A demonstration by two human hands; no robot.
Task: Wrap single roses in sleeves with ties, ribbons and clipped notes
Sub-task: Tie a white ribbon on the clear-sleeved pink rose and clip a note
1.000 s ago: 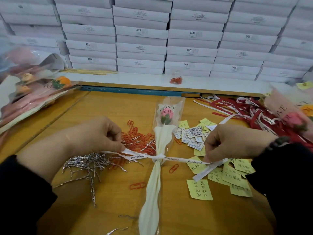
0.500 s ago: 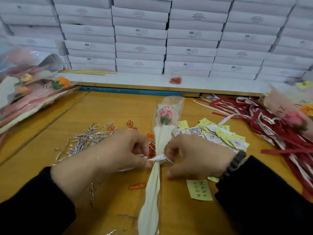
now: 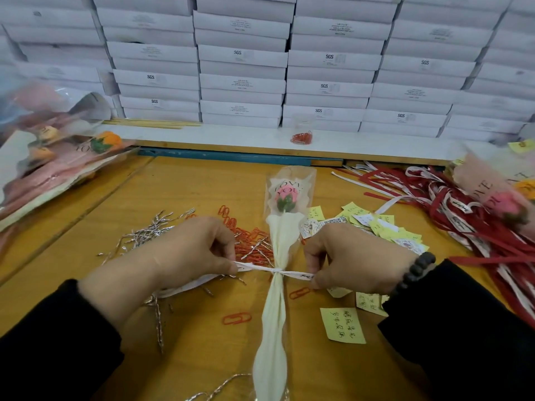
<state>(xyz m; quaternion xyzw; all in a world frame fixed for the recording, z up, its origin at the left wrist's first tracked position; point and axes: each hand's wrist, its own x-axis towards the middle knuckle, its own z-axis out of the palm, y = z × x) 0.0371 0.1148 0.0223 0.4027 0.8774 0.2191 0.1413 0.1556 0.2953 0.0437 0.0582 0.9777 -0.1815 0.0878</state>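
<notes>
Rose: single pink artificial rose with green leaves (image 3: 286, 196) lies lengthwise on the yellow wooden table (image 3: 185, 186), bloom pointing away from the person, inside a clear plastic sleeve with a cream paper liner (image 3: 275, 319).
Sleeve print: dark lettering over the bloom; I cannot read it surely.
Ribbon: narrow white ribbon with dark script (image 3: 278, 270) is cinched around the sleeve just below the bloom's liner collar, its two ends stretched out sideways.
Left hand: left hand (image 3: 188, 253) has fingers curled, thumb and forefinger pinching the ribbon's left end; a loose tail of ribbon trails under the wrist.
Right hand: right hand (image 3: 353, 261) is curled likewise, pinching the ribbon's right end close to the sleeve; a dark bead bracelet (image 3: 417, 270) sits at the wrist.
Ties: heap of silver twist ties (image 3: 150, 235) lies left of the sleeve, partly under the left hand.
Clips: orange-red paper clips (image 3: 252, 244) are scattered between the left hand and the sleeve; two more lie singly near the stem.
Notes: yellow sticky notes with handwriting (image 3: 343, 325) and small printed cards (image 3: 333, 224) lie right of the sleeve.
Spare ribbons: tangle of red and white ribbons (image 3: 463, 215) at far right.
Finished pieces: wrapped roses stacked at far left (image 3: 58, 166).
Background: white cardboard boxes (image 3: 243, 82) stacked in rows behind the table.
</notes>
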